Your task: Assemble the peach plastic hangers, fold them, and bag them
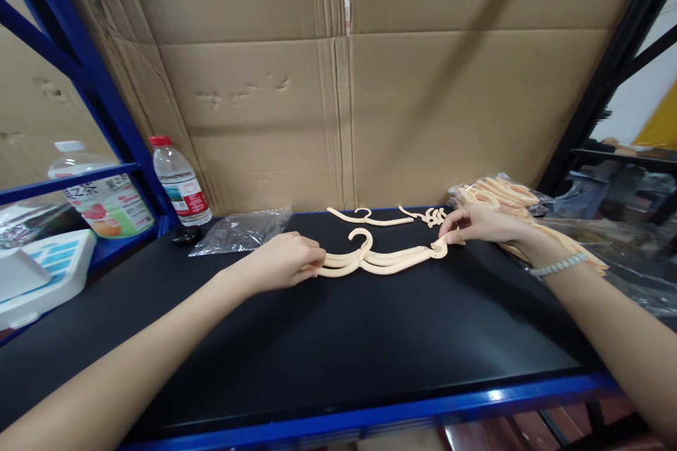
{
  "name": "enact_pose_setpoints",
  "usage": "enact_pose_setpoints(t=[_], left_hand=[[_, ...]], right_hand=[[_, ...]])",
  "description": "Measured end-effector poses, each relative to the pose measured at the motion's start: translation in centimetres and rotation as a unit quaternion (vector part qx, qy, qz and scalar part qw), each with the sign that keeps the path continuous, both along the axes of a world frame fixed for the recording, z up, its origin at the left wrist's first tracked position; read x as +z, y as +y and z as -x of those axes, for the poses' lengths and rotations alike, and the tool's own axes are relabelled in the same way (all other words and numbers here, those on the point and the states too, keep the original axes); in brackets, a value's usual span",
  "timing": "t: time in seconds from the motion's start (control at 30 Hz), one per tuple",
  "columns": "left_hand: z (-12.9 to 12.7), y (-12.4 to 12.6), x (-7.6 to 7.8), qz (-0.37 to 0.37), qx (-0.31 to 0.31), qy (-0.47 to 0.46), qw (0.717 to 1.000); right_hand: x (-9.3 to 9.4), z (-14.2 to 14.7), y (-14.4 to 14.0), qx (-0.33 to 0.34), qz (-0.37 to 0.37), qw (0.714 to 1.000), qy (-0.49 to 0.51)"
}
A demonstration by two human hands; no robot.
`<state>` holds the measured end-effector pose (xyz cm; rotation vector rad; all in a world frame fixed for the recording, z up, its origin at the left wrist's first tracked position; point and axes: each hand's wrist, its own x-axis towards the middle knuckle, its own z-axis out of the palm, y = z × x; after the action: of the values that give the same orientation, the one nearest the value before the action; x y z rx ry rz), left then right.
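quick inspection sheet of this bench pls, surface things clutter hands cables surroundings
surface: black benchtop with a blue front edge.
job's things: stack of cream hangers lying flat; single hanger and small hanger pieces behind it; bagged hangers at right.
clutter: water bottle, clear plastic bag, small dark cap.
grips: left hand pinches the stack's left end; right hand, with a bead bracelet, pinches its right end.
cables: nothing seen.
surroundings: cardboard sheets as back wall, blue rack frame, white scale and a labelled container on the left shelf.
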<state>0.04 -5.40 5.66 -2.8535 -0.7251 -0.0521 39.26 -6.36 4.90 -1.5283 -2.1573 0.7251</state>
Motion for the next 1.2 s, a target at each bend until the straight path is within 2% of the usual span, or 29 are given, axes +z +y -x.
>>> enact_pose_setpoints(t=[0.13, 0.37, 0.5, 0.67, 0.83, 0.97, 1.07, 1.2], left_hand=[[0.0, 0.0, 0.0, 0.002, 0.006, 0.008, 1.0], [0.0, -0.2, -0.2, 0.006, 0.011, -0.004, 1.0], [0.0, -0.3, -0.3, 0.011, 0.007, -0.006, 1.0], [0.0, -0.2, -0.3, 0.004, 0.008, -0.027, 1.0], [-0.2, -0.5, -0.2, -0.012, 0.031, -0.035, 0.999], [-0.7, -0.9, -0.5, 0.015, 0.019, -0.058, 0.998], [-1.2, -1.2, -0.9, 0.057, 0.012, -0.086, 0.995], [-1.6, -1.3, -1.6, 0.079, 0.017, -0.112, 0.99]], right_hand=[[-0.4, -0.3, 0.4, 0.034, 0.008, 0.999, -0.028], [-1.1, -0.7, 0.8, 0.047, 0.013, 0.997, -0.054], [-1.5, -0.9, 1.1, 0.045, 0.021, 0.997, -0.056], [-1.1, 0.0, 0.6, 0.02, 0.02, 0.999, -0.036], [-0.9, 2.9, -0.5, 0.017, -0.078, 0.996, -0.039], [-1.4, 5.4, -1.4, 0.062, -0.15, 0.984, -0.07], [-2.1, 6.3, -1.6, 0.103, -0.176, 0.977, -0.066], [-2.9, 6.6, -1.3, 0.115, -0.178, 0.975, -0.064]])
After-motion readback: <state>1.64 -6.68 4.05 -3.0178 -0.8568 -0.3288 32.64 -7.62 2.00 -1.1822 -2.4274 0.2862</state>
